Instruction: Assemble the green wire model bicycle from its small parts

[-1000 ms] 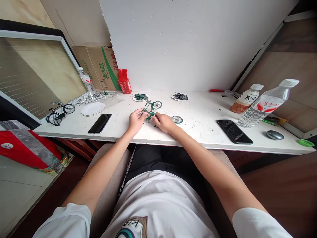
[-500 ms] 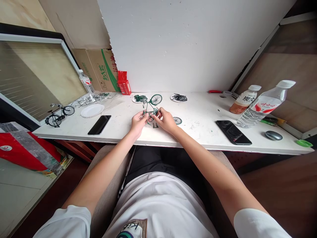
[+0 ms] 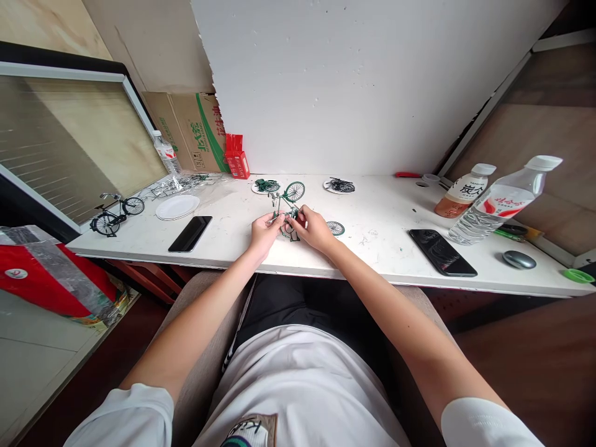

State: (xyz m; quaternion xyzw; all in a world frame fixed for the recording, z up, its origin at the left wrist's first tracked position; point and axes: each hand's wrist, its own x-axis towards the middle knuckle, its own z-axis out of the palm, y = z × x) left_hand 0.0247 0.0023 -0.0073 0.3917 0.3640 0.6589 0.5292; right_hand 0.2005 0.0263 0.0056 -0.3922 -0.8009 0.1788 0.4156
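Above the white table, both my hands pinch a small green model bicycle point(image 3: 280, 200), tilted with its one visible mounted wheel point(image 3: 295, 191) pointing away from me. My left hand point(image 3: 266, 233) is closed on its left side. My right hand point(image 3: 311, 227) grips the frame from the right, thumb and fingers close together. The part between my fingertips is too small and covered to make out. Just right of my right hand lies a loose green wheel point(image 3: 335, 228). Beneath my fingers a small dark green piece point(image 3: 294, 236) shows, partly hidden.
Behind are plates of green parts point(image 3: 266, 186) and black parts point(image 3: 339, 185). To the left stand a finished black model bicycle point(image 3: 116, 213), white plates point(image 3: 177, 207) and a phone point(image 3: 190, 234). On the right are another phone point(image 3: 442, 252), bottles point(image 3: 505, 202) and a mouse point(image 3: 518, 259).
The view has shifted slightly. My hands stay on the bicycle, whose lower part has turned a little between my fingers.
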